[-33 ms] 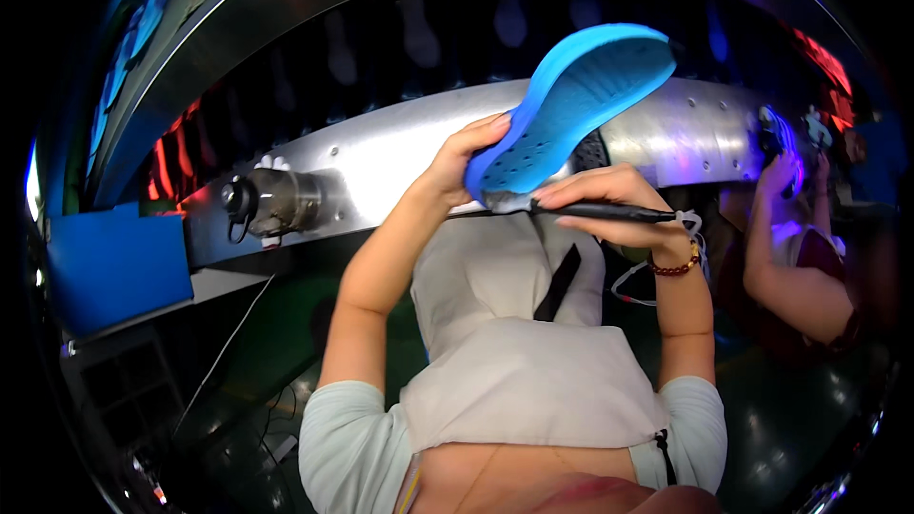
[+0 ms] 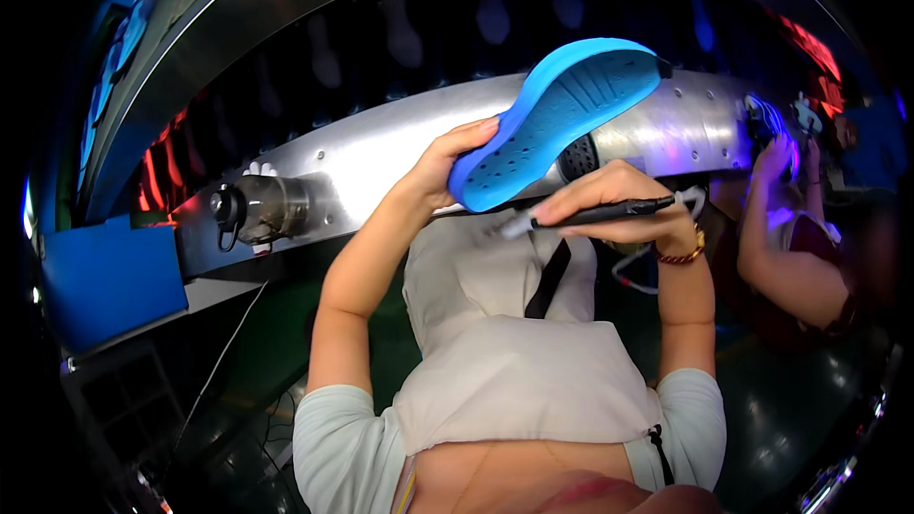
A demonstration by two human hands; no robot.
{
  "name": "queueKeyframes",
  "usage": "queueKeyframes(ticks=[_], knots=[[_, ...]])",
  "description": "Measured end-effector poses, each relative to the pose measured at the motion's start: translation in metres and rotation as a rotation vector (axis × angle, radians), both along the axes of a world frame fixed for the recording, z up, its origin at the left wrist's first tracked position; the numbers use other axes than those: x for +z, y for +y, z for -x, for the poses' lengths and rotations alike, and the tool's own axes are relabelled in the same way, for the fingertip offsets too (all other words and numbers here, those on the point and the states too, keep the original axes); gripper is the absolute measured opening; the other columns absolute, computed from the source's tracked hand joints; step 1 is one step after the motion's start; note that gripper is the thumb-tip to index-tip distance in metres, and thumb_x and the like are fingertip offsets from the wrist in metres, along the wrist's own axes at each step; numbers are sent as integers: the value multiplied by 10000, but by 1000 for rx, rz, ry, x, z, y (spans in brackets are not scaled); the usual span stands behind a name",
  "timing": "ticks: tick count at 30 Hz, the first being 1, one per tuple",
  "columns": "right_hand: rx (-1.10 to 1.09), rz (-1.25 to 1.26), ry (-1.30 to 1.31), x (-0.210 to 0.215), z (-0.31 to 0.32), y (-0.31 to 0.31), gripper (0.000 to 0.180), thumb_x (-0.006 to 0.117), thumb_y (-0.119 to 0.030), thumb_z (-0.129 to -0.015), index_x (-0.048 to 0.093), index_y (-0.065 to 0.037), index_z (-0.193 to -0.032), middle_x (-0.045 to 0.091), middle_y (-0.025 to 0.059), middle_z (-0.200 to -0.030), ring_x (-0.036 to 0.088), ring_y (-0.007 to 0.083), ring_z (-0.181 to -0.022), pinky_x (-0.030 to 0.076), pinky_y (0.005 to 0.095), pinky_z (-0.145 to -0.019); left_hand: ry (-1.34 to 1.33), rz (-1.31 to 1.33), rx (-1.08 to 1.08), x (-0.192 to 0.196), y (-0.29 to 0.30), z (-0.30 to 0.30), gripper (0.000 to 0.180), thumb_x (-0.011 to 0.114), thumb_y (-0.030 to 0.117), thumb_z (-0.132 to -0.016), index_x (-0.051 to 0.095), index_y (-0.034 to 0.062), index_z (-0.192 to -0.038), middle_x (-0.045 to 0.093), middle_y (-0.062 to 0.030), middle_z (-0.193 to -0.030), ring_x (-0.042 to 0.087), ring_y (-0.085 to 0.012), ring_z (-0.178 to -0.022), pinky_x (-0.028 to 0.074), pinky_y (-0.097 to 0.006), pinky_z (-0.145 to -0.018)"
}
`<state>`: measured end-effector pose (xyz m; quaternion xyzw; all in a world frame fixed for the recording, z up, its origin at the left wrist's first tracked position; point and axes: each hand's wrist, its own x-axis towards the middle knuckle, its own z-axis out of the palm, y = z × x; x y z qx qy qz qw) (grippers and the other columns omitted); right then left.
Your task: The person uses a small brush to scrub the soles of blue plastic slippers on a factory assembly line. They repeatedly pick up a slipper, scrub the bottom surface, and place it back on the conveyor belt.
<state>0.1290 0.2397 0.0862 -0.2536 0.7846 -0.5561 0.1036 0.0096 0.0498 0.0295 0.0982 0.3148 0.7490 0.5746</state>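
A bright blue shoe sole (image 2: 564, 119) with a raised rim and small holes is held tilted above the metal ledge. My left hand (image 2: 446, 164) grips its rounded near end by the side. My right hand (image 2: 611, 190) is closed around a black-handled brush (image 2: 628, 210). A pale tube runs from the brush's rear past my wrist. Its whitish tip is blurred and sits just below the sole's near end, apart from it.
A metal ledge (image 2: 381, 157) runs across in front of me, with a dark bottle (image 2: 271, 207) at its left and a black perforated pad (image 2: 578, 158) behind the sole. Sole shapes (image 2: 400, 29) lie on the dark belt beyond. A blue box (image 2: 114, 271) stands left; a co-worker (image 2: 790, 257) sits right.
The brush tip has come away from the sole's near end, where it was touching. The sole has shifted slightly left and its far end has dipped a little.
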Motion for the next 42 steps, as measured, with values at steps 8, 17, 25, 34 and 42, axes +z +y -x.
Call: queueKeyframes(ticks=[8,17,25,34,42], knots=[[79,-115,167,15,5,13,203,629,-29,-713,615,-14,-915,630,130,-933,609,254,-861,486,314,-721,105,311,-210,16,10,1,472,487,291,-842,453,-48,-1169,571,-174,-1024,604,-211,-858,501,-311,-747],[42,-173,112,19,-5,32,184,642,-27,-708,621,-18,-891,640,113,-911,617,225,-869,493,305,-747,155,439,-120,22,-8,5,567,548,392,-769,486,-36,-1134,565,-207,-1009,605,-242,-829,519,-325,-701],[-110,-79,83,2,-14,33,202,644,-2,-710,633,-16,-912,629,117,-964,628,184,-799,507,266,-707,139,327,-52,10,-28,21,529,520,376,-790,501,-40,-1117,580,-192,-986,604,-231,-838,516,-327,-697],[-262,158,86,5,-37,9,235,649,46,-658,632,16,-891,634,160,-914,622,238,-863,488,299,-785,-293,-253,-133,-21,-49,30,736,289,606,-828,473,-15,-1178,508,-193,-1160,517,-304,-1043,430,-421,-869],[-745,273,-270,-59,-9,-21,170,634,-53,-742,627,22,-895,637,70,-817,584,79,-701,461,190,-637,-187,-89,202,-69,9,-29,898,36,704,-771,245,23,-1319,369,-238,-1266,391,-352,-1165,286,-496,-983]])
